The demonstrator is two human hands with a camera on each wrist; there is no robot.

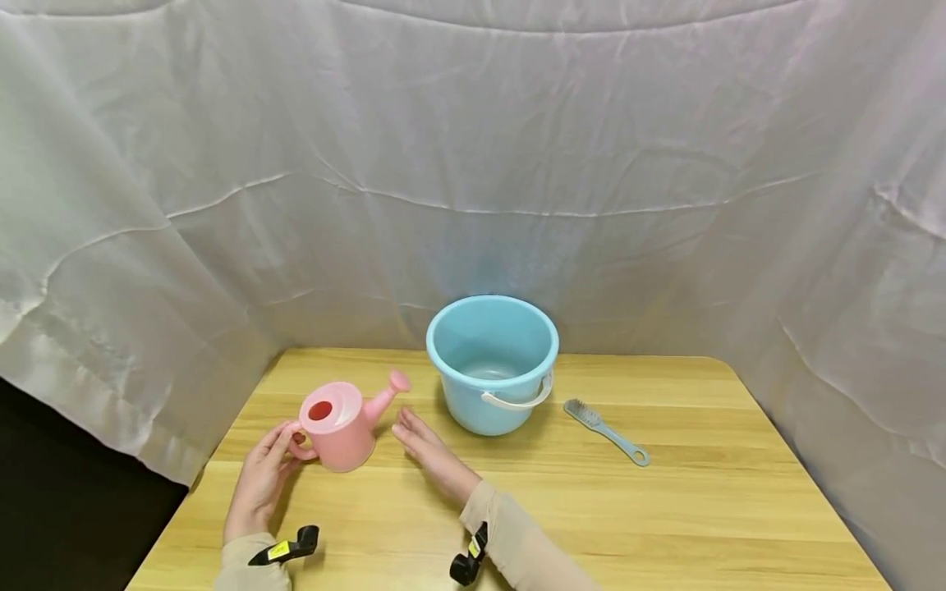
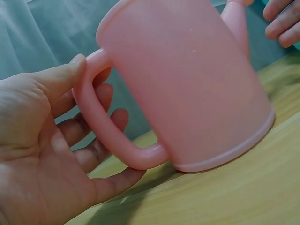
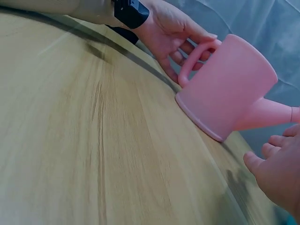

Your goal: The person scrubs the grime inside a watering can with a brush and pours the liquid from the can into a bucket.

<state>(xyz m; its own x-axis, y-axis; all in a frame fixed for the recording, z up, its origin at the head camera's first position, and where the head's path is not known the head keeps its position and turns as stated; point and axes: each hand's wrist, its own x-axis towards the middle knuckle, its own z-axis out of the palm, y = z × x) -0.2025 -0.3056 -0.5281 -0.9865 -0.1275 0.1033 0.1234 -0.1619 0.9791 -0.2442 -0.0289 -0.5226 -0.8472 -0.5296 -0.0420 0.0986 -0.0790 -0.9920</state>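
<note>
Head view, lower left of the frame: one pink watering can sits upright, and I see one left hand with its fingers curled round the can's single handle. One right hand, fingers straight, is just beside the one spout. One blue bucket stands near the centre; right of it, one brush lies on the surface.

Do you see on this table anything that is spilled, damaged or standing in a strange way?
Nothing stands out. The left hand holds the pink watering can upright, the blue bucket stands upright with its white handle lowered, and the brush simply lies at a slant. No spill or crack shows.
</note>
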